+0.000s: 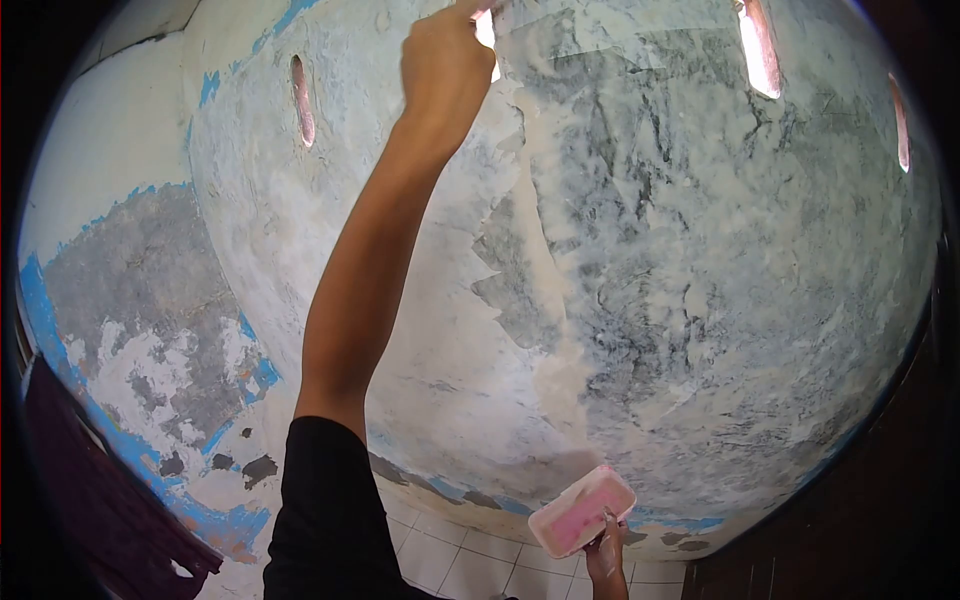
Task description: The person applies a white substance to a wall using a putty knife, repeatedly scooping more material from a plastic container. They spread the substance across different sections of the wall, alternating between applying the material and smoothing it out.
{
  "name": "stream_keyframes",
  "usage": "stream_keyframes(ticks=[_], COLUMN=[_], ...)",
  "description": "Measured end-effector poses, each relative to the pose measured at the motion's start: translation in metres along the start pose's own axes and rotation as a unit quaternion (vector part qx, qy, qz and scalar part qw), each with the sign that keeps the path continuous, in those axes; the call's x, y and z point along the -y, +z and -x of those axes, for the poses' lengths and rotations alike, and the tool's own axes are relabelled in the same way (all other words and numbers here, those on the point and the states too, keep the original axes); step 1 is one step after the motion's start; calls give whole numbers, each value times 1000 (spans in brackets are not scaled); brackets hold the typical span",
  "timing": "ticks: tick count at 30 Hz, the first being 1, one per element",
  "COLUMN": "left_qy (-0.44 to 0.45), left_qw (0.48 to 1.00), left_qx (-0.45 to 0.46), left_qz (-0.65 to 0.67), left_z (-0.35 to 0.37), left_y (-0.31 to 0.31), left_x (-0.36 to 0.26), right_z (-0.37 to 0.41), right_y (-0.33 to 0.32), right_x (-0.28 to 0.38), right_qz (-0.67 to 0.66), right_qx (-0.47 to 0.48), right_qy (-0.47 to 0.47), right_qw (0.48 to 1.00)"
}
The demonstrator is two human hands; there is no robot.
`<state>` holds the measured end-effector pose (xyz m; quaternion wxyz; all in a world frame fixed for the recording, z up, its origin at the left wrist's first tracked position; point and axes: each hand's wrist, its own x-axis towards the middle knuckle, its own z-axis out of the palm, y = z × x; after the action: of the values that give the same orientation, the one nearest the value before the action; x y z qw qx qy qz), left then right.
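Observation:
My left hand [450,65] is raised at the top edge, its fingers curled against the upper wall beside a bright narrow opening. What it grips, if anything, is cut off or hidden by the hand. Down at the lower right, my right hand [606,551] holds a shallow pink and white plastic tray [583,510], tilted, with the thumb over its near edge. Whitish smears mark the tray and that hand. The wall [660,240] before me is patchy grey and white, with a paler vertical strip in the middle.
Narrow slots pierce the wall, one at the left [303,100] and others at the right. Blue paint remnants and a bare grey patch [140,270] show on the left wall. Dark purple cloth [90,490] hangs at the lower left. White floor tiles [480,573] lie below.

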<state>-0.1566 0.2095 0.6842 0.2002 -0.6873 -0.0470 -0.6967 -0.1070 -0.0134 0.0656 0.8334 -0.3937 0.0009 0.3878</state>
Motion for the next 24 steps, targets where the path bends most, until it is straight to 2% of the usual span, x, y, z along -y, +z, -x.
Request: stream_keyframes(ticks=[1, 2, 5, 7, 10, 13, 16, 20, 21, 23, 24], left_qy=[2, -22, 53, 71, 107, 18, -10, 105, 127, 122, 88], left_qw=[1000, 994, 992, 989, 974, 921, 990, 956, 949, 950, 947], left_qx=[11, 105, 118, 126, 194, 377, 141, 220, 245, 283, 307], left_qz=[3, -26, 15, 5, 40, 101, 22, -165, -154, -45, 22], left_z=[-2, 10, 55, 99, 134, 118, 103, 154, 178, 189, 182], left_y=[4, 4, 14, 9, -17, -44, -37, 7, 8, -24, -34], left_x=[-3, -7, -17, -26, -33, -30, -13, 16, 15, -11, -13], right_z=[2, 2, 4, 4, 3, 4, 4, 4, 4, -1, 4], right_y=[-1, -2, -8, -17, -23, -21, -13, -4, -7, -10, -7], right_x=[-1, 0, -4, -7, -4, 1, 11, 7, 4, -4, -6], right_qz=[2, 4, -9, -8, -6, 0, 1, -6, 2, 9, 5], right_qx=[-1, -2, -4, -20, -18, -33, -20, -6, 1, 17, 10], right_qy=[6, 11, 15, 13, 12, -1, -11, -17, -16, -19, -8], right_qw=[1000, 1000, 1000, 1000, 1000, 999, 1000, 1000, 1000, 1000, 1000])
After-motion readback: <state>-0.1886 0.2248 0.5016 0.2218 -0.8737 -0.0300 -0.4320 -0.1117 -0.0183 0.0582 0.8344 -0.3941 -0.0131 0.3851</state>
